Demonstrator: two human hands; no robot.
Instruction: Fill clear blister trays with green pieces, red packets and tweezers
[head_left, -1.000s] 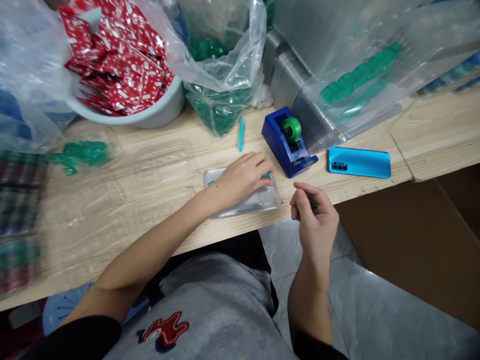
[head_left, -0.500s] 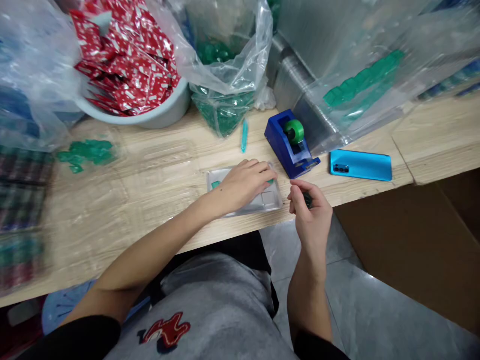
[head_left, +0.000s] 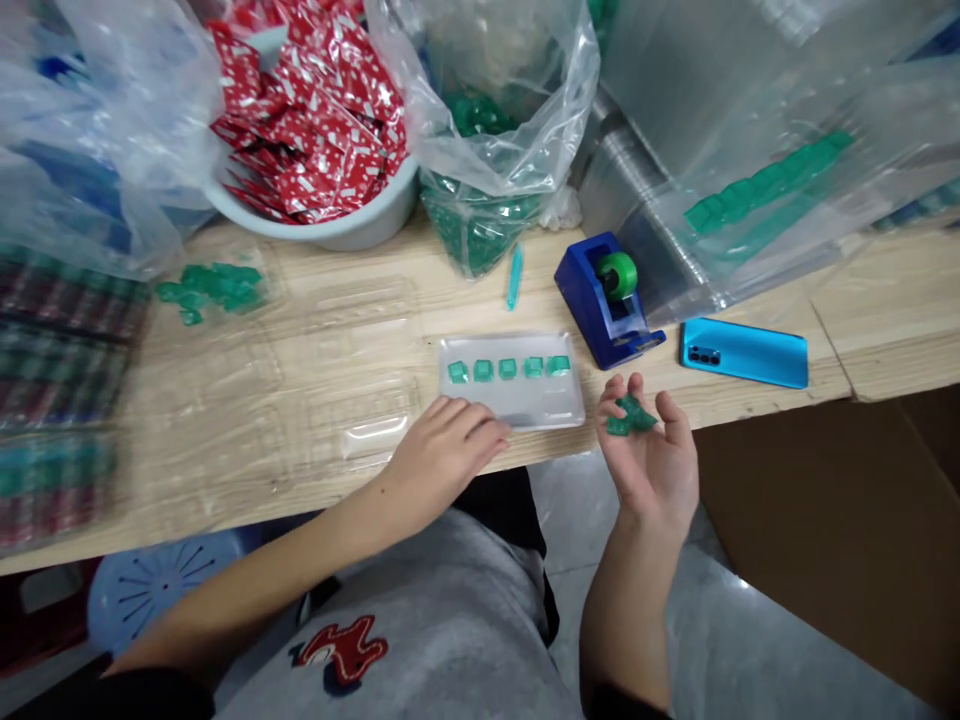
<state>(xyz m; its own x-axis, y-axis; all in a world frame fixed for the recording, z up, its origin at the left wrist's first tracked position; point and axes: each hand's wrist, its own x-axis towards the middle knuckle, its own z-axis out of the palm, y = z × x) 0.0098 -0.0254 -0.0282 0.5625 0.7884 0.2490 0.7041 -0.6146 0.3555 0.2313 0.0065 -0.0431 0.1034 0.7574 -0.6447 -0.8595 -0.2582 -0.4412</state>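
At far left, on a pale wooden counter (head_left: 450, 305), blurred stacks of dark, green-ended packs (head_left: 67, 350), any lettering too smeared to read. Next, a cluster of translucent green lumps (head_left: 225, 288) on clear plastic, then a round pale-blue bowl (head_left: 356, 228) heaped with shiny red packets (head_left: 330, 140), their white print too small to make out. Nearer, clear moulded plastic trays (head_left: 360, 305), lying flat. Then the left hand (head_left: 442, 450), fingers bent and close together, at the near left edge of a rectangular translucent tray (head_left: 525, 408); whether that grip pinches the rim, impossible to tell. In the tray's far half, one row of five green blocks (head_left: 508, 369). Beyond, a slim turquoise stick (head_left: 514, 277). Farther right, a blue tape dispenser (head_left: 589, 300) with a green roll (head_left: 622, 275). Nearer, the right hand (head_left: 651, 470), palm up, grip loosely cupped, thumb apart from fingers, small green pieces (head_left: 631, 416) resting on the fingers. Rightmost, a glossy blue phone (head_left: 757, 355), back up, lenses showing.
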